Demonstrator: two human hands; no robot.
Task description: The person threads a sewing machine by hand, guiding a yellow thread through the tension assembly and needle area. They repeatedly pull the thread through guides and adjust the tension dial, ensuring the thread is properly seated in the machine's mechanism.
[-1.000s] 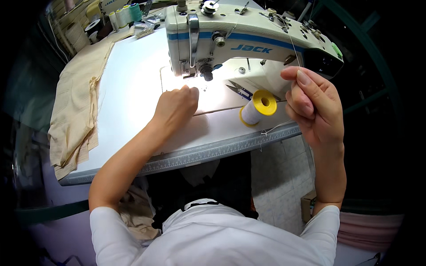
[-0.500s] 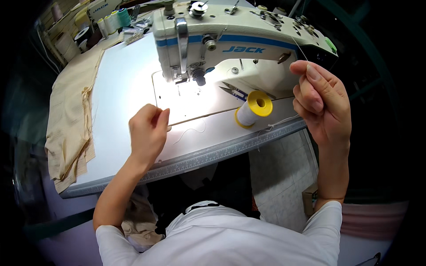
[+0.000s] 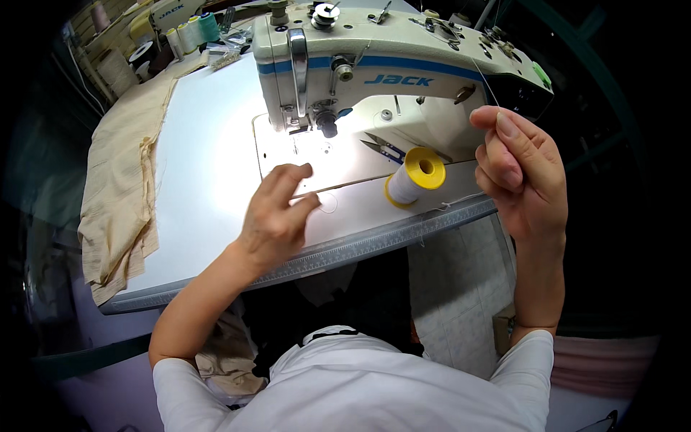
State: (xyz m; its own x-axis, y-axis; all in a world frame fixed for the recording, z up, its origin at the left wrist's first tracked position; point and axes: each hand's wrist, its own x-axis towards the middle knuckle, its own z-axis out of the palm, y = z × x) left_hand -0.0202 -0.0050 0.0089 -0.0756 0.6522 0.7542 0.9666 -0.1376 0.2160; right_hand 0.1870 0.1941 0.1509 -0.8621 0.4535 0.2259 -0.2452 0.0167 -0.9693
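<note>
A white industrial sewing machine (image 3: pixel 353 47) with a blue stripe stands on the white table (image 3: pixel 187 201). My right hand (image 3: pixel 522 173) is raised beside the machine's arm, pinching a thin thread (image 3: pixel 489 88) that runs up to the machine's top. My left hand (image 3: pixel 277 216), fingers apart and slightly blurred, hovers over the table below the needle area, near a loose loop of thread. Between the hands, a white thread cone with yellow ends (image 3: pixel 425 170) stands upright, and blue-handled snips (image 3: pixel 384 148) lie just behind it.
Folded beige fabric (image 3: pixel 115 201) lies along the table's left side. Several spools (image 3: pixel 191 32) and small items crowd the back left. A ruler strip (image 3: pixel 338 246) runs along the front edge. Beige cloth (image 3: pixel 227 360) lies below the table, and a cardboard box (image 3: pixel 504 327) is at the lower right.
My left hand moved from beside the needle area toward me and left, then slightly right again, its fingers spreading. My right hand rose slightly to the right, still pinching the thread.
</note>
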